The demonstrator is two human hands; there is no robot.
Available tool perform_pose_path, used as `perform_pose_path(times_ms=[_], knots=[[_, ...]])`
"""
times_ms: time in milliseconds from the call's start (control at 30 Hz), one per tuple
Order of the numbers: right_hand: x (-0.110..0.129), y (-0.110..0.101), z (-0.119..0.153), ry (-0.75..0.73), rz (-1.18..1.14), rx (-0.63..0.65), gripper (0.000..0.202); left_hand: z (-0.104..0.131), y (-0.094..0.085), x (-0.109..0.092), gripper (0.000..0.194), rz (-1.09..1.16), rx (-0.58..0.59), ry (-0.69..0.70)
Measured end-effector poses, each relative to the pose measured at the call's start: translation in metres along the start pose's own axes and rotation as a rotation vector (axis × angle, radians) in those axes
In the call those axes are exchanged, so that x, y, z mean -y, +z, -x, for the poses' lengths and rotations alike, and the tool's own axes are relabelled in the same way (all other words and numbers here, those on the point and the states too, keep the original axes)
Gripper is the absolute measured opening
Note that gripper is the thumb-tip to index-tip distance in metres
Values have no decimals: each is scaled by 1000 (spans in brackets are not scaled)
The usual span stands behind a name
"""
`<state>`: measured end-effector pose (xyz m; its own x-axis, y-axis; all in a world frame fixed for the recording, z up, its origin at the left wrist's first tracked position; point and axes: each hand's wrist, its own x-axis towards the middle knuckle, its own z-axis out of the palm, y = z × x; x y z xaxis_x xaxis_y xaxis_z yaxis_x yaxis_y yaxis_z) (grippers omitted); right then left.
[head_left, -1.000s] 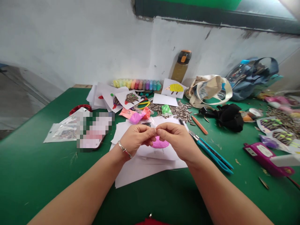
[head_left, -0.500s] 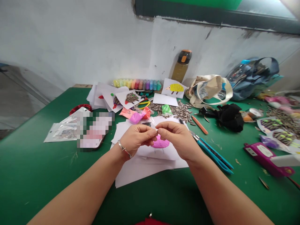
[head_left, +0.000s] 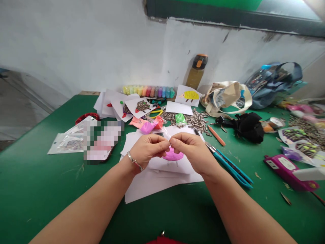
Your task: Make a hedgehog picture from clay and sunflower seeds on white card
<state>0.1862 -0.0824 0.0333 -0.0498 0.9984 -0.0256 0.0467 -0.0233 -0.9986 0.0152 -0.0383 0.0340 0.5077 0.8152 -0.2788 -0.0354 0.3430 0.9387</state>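
My left hand (head_left: 152, 149) and my right hand (head_left: 187, 147) meet fingertip to fingertip, thumbs pinched against forefingers. Whatever sits between the fingers is too small or hidden to make out. Just below them lies a white sheet (head_left: 157, 166) bearing a pink clay shape (head_left: 174, 155) with thin drawn legs; the hands cover part of it. More white paper (head_left: 142, 189) is stacked underneath. Beyond the hands are a purple clay packet (head_left: 148, 126), a red packet (head_left: 159, 122) and a green packet (head_left: 180, 118), beside a heap of striped sunflower seeds (head_left: 199, 120).
Right of the paper lie teal scissors-like tweezers (head_left: 232, 169) and an orange pen-shaped tool (head_left: 216, 135). A phone (head_left: 104, 142) and silvery pouches (head_left: 67, 142) are on the left. Along the wall stand a bottle (head_left: 196, 73), clay blocks (head_left: 149, 91) and a canvas bag (head_left: 225, 98). A magenta dispenser (head_left: 286, 173) is far right.
Both hands keep almost the same place above the sheet. The right fingers have shifted slightly, with the pinched tips still together.
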Motion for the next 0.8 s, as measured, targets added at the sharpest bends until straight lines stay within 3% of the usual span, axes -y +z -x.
perform_pose_path(times_ms=[200,433,633,800], knots=[[-2,-1,-1,20,-22,-6,15,-1,0,1,34,6,5,-6],[-6,-12,-7,37,18,63,17,-5,-7,4,34,-78,-94,51],[-1,-24,-15,87,361,193,14,-4,-6,-2,23,-362,-158,155],[-1,-32,-2,69,612,363,16,-5,-4,1,26,-679,-118,254]])
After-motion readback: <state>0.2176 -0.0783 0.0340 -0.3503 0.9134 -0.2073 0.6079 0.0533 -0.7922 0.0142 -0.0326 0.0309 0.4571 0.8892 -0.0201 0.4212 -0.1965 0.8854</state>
